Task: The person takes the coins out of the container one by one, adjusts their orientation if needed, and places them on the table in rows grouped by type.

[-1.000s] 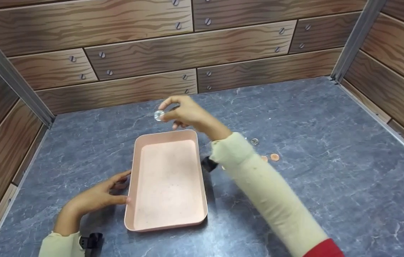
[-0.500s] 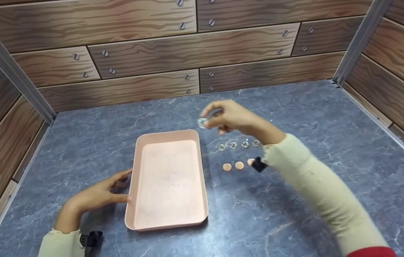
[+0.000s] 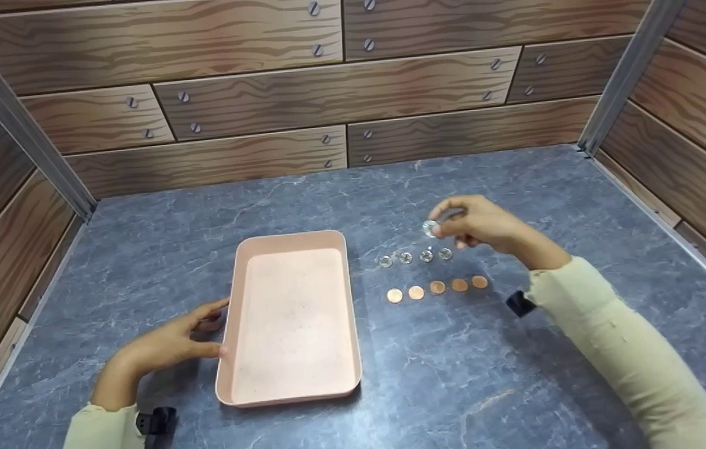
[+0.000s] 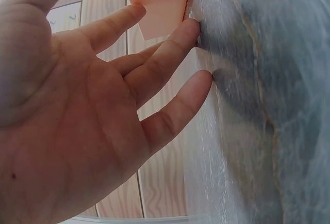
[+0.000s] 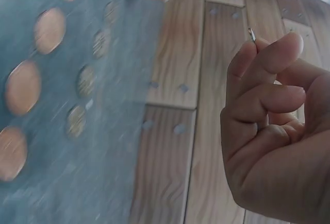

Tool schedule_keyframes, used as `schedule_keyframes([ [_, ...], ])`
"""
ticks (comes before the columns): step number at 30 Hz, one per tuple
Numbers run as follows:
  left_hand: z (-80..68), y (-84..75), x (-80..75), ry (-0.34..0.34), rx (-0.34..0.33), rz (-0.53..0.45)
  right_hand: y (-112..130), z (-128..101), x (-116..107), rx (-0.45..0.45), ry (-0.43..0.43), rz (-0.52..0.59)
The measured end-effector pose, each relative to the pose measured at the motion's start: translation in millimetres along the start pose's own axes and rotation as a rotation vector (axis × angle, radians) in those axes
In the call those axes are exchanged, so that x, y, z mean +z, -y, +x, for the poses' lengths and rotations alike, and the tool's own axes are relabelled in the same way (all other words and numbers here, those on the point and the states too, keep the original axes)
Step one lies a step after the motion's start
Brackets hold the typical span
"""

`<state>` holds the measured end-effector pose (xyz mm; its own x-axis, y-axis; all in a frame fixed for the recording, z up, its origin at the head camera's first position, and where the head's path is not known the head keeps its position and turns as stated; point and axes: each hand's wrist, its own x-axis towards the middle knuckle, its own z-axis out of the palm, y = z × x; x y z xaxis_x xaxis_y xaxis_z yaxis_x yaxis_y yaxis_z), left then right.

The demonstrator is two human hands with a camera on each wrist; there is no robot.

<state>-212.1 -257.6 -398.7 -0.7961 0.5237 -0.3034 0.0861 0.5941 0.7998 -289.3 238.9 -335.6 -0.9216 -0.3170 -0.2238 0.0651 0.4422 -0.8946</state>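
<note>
My right hand (image 3: 481,224) pinches a silver coin (image 3: 430,229) between thumb and fingertip, above the table. In the right wrist view the coin (image 5: 251,34) shows edge-on as a thin sliver at the fingertips. Just below the hand lies a row of several silver coins (image 3: 406,257). Nearer the front is a row of several copper coins (image 3: 437,287). At the left, my left hand (image 3: 163,343) rests its fingertips and thumb against the long side of a pink rectangular tray (image 3: 232,337). Its fingers (image 4: 178,110) are spread and loosely straight in the left wrist view.
The tray's bare pink floor faces up. Grey marbled tabletop (image 3: 546,206) surrounds everything. Wood-patterned panels (image 3: 253,106) enclose the back and sides, with metal corner posts (image 3: 615,81). A black wrist camera (image 3: 520,304) hangs under the right wrist.
My right hand has carried the silver coin rightward from beyond the tray's far end to just above the right end of the silver row. The left hand has stayed at the tray.
</note>
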Motion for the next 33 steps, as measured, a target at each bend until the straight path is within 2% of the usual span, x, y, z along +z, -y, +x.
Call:
schedule_keyframes([
  [9,-0.7,1.9,0.7,-0.017,-0.007,0.006,-47,-6,-28,0.079,-0.076,-0.012],
  [18,-3.8,1.9,0.1,-0.019,-0.032,0.004,-88,2,-37,0.187,-0.11,-0.057],
  [24,-1.1,3.0,1.0,-0.013,-0.012,0.002,-96,6,-38,0.212,-0.117,-0.05],
  [33,0.9,1.2,-1.0,-0.014,-0.004,-0.003,-91,10,-35,0.236,-0.129,-0.098],
])
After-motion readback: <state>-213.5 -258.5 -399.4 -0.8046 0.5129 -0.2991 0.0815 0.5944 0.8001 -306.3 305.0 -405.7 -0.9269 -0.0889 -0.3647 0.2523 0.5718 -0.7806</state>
